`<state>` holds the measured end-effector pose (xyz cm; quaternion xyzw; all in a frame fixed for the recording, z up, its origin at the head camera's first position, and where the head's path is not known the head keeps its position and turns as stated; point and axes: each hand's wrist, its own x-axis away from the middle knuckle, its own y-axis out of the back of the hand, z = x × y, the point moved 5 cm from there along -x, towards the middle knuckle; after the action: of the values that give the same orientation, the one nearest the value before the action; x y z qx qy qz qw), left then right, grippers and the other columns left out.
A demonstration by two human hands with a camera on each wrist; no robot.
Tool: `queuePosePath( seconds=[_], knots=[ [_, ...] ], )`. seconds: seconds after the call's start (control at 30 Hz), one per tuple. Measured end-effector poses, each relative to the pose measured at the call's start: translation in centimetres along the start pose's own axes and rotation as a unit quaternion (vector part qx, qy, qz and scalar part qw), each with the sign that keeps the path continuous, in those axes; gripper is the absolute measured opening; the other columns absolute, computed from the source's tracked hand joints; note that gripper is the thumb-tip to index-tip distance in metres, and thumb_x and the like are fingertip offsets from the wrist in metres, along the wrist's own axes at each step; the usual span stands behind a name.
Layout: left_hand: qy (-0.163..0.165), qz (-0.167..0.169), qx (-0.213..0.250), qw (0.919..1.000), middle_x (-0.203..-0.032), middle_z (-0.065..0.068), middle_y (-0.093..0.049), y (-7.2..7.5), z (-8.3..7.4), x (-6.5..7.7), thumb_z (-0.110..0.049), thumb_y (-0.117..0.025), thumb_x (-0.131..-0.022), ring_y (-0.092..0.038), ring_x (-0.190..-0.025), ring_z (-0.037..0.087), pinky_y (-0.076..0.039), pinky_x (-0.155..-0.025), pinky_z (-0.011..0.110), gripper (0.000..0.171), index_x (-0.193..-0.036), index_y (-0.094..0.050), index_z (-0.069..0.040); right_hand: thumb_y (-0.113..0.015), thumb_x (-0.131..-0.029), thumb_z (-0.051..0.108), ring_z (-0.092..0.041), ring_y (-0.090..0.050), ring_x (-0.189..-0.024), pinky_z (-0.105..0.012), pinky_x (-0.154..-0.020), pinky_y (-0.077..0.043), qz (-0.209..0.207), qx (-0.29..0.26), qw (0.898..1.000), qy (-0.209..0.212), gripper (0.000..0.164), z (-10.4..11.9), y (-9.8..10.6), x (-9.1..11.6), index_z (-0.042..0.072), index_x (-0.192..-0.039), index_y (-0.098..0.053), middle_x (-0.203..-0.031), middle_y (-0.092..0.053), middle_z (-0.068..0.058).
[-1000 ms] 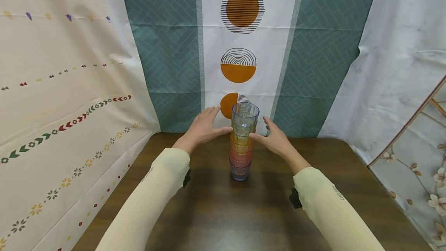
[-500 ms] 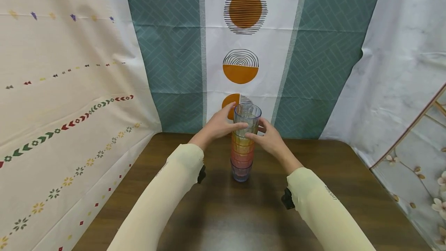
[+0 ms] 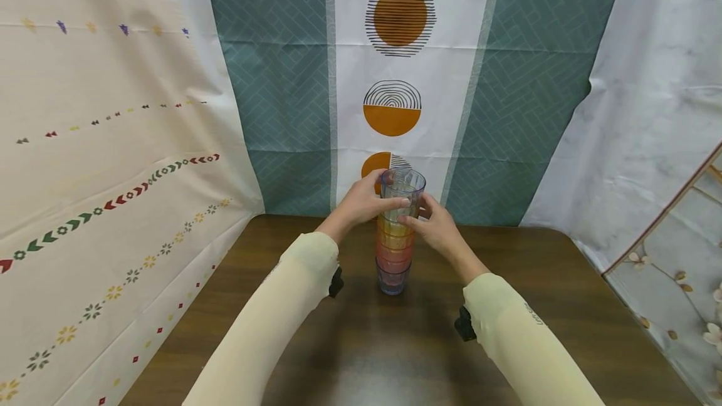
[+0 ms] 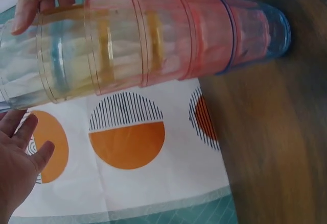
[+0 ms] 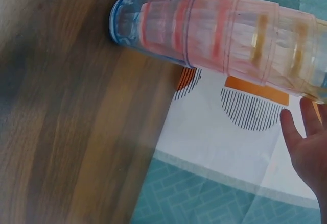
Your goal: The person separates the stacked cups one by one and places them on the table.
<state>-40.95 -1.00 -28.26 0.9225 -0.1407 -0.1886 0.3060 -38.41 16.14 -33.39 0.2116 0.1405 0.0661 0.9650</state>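
A stack of several translucent cups (image 3: 393, 255) stands upright on the brown table (image 3: 361, 343), blue at the bottom, then pink, orange and yellow, with a clear bluish top cup (image 3: 403, 182). My left hand (image 3: 373, 200) holds the top cup, its thumb across the front and its fingers round the far side. My right hand (image 3: 424, 217) holds the stack just below the top cup from the right. In the left wrist view the stack (image 4: 179, 40) has my left hand (image 4: 15, 168) below it and right fingers (image 4: 28, 9) on its upper side. In the right wrist view my right hand (image 5: 306, 142) lies beside the stack (image 5: 204, 30).
Patterned cloth hangs on three sides: cream with small motifs at the left (image 3: 113, 161), teal and white with orange circles behind (image 3: 395, 80), white floral at the right (image 3: 665, 255). The table's bare wood stretches toward me in front of the stack.
Both hands have moved in from either side of the stack and closed round its top. The stack itself has stayed in place.
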Motion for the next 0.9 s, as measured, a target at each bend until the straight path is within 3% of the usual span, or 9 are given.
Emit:
queuePosePath(
  seconds=[0.2,0.3,0.43,0.57,0.67,0.73,0.8,0.9],
  knots=[
    [0.006,-0.014,0.051,0.9986,-0.147,0.006,-0.047,-0.2,0.2,0.1,-0.051,-0.077,-0.082,-0.042,-0.136,0.028,-0.038,-0.109,0.051,0.089,-0.152,-0.036,-0.014,-0.073,-0.088,0.046,-0.039,-0.039,-0.138,-0.056,-0.103,-0.042,-0.008,0.017,1.000,0.001,0.080,-0.1,0.0,0.0,0.020,-0.153,-0.035,-0.154,-0.039,-0.013],
    [0.008,-0.033,0.120,0.9922,-0.145,0.006,-0.049,0.5,-0.4,0.0,-0.048,-0.074,-0.086,-0.044,-0.134,0.026,-0.039,-0.108,0.048,0.081,-0.151,-0.039,-0.014,-0.074,-0.088,0.046,-0.040,-0.040,-0.137,-0.056,-0.102,-0.043,-0.012,0.018,1.000,0.005,0.084,-0.1,0.0,-0.1,0.018,-0.155,-0.032,-0.154,-0.039,-0.014],
    [-0.014,-0.079,0.227,0.9705,-0.138,0.008,-0.054,2.9,-2.0,-0.5,-0.042,-0.070,-0.091,-0.049,-0.129,0.023,-0.041,-0.108,0.041,0.072,-0.149,-0.041,-0.009,-0.074,-0.087,0.047,-0.038,-0.042,-0.136,-0.055,-0.102,-0.044,-0.015,0.015,1.000,0.008,0.087,-0.1,-0.1,-0.2,0.016,-0.156,-0.030,-0.152,-0.042,-0.014],
    [-0.024,-0.135,0.253,0.9577,-0.133,0.009,-0.058,6.4,-2.4,-0.7,-0.039,-0.072,-0.090,-0.053,-0.125,0.022,-0.040,-0.108,0.037,0.074,-0.148,-0.039,-0.006,-0.073,-0.087,0.049,-0.037,-0.040,-0.138,-0.054,-0.103,-0.043,-0.014,0.006,1.000,-0.003,0.090,-0.4,-0.1,0.0,0.016,-0.157,-0.027,-0.154,-0.040,-0.012],
    [-0.007,-0.178,0.235,0.9556,-0.137,0.009,-0.056,8.6,-0.7,-0.2,-0.039,-0.076,-0.087,-0.050,-0.128,0.024,-0.040,-0.109,0.037,0.080,-0.149,-0.037,-0.007,-0.073,-0.088,0.049,-0.037,-0.039,-0.139,-0.054,-0.104,-0.042,-0.017,0.004,1.000,-0.005,0.089,-0.5,-0.1,0.2,0.017,-0.157,-0.027,-0.154,-0.040,-0.012],
    [0.015,-0.194,0.200,0.9603,-0.141,0.009,-0.053,9.6,1.4,0.3,-0.042,-0.077,-0.085,-0.045,-0.133,0.024,-0.037,-0.111,0.039,0.086,-0.151,-0.034,-0.008,-0.072,-0.088,0.048,-0.038,-0.039,-0.138,-0.054,-0.104,-0.042,-0.018,0.005,1.000,-0.002,0.089,-0.5,0.0,0.2,0.017,-0.158,-0.026,-0.154,-0.039,-0.013],
    [0.040,-0.202,0.155,0.9662,-0.144,0.009,-0.049,10.0,4.0,1.1,-0.044,-0.077,-0.084,-0.041,-0.136,0.026,-0.035,-0.112,0.041,0.089,-0.151,-0.032,-0.007,-0.072,-0.088,0.048,-0.037,-0.039,-0.138,-0.054,-0.103,-0.043,-0.016,0.006,1.000,-0.001,0.089,-0.4,-0.1,0.3,0.017,-0.157,-0.026,-0.154,-0.040,-0.012],
    [0.077,-0.206,0.101,0.9704,-0.146,0.011,-0.046,9.4,8.5,2.3,-0.046,-0.077,-0.084,-0.037,-0.139,0.029,-0.032,-0.114,0.043,0.092,-0.152,-0.030,-0.006,-0.072,-0.088,0.048,-0.037,-0.039,-0.138,-0.055,-0.102,-0.044,-0.012,0.005,1.000,-0.004,0.089,-0.3,-0.3,0.3,0.017,-0.158,-0.026,-0.155,-0.039,-0.012]
  ],
)
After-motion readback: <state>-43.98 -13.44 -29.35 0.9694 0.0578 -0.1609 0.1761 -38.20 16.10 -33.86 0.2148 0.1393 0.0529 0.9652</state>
